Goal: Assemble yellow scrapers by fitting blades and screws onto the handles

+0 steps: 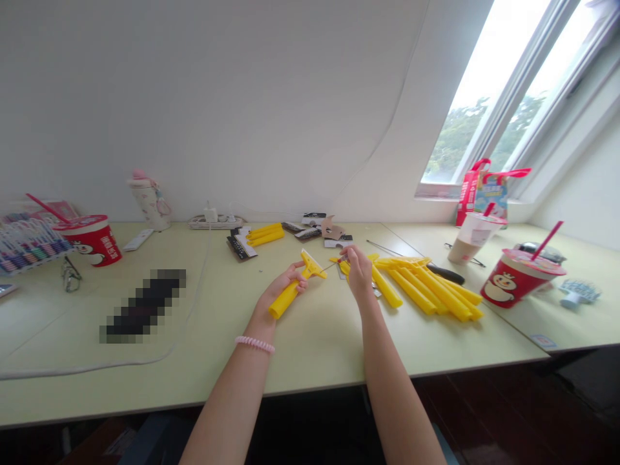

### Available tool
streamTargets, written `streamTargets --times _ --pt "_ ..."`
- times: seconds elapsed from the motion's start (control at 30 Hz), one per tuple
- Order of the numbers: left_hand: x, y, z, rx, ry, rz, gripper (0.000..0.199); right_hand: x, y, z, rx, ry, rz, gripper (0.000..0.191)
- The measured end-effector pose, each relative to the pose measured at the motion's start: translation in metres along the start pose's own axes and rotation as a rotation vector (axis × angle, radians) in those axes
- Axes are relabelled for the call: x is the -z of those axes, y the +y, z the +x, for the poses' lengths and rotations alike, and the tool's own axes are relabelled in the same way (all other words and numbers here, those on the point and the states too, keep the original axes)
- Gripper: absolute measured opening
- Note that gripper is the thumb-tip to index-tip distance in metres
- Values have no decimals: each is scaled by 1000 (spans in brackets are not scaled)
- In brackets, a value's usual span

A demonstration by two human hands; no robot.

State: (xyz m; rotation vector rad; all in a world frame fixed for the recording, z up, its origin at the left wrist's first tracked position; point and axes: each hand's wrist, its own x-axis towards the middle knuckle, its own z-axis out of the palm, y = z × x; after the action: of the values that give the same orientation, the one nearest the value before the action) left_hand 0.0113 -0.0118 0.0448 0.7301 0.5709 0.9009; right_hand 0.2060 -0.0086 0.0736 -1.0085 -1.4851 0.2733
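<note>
My left hand (285,287) grips a yellow plastic scraper (283,301) by its handle, with the wide head angled up and to the right. My right hand (358,273) is pinched just right of that head, and a thin metal rod (329,265) runs from its fingers toward the scraper. A heap of yellow plastic handles (426,287) lies on the desk to the right of my right hand. Some yellow pieces are partly hidden beneath that hand.
A black-handled tool (445,273) lies behind the heap. Carded yellow handles (264,236) and a power strip (213,223) sit at the back of the pale green desk (310,349). Red cups (516,278) stand at right and far left, beside a pixelated black object (145,307).
</note>
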Motion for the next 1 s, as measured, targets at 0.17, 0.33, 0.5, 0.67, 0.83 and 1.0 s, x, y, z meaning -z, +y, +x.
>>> streamTargets --times 0.17,0.33,0.5,0.67,0.83,1.0 --pt "0 0 0 2 6 10 75 3 0 3 30 100 30 29" --pt "-2 1 -2 -5 -6 -24 75 3 4 1 -139 74 229 32" --pt "-3 2 -2 -16 38 -55 75 -1 6 1 -187 56 381 35" --pt "-3 3 -2 -6 77 -61 74 1 3 2 -225 47 431 35" --pt "-4 3 -3 -6 46 -69 73 2 1 0 -255 29 423 30" --pt "-7 3 -5 -45 57 -78 72 -1 3 0 -229 -37 466 26"
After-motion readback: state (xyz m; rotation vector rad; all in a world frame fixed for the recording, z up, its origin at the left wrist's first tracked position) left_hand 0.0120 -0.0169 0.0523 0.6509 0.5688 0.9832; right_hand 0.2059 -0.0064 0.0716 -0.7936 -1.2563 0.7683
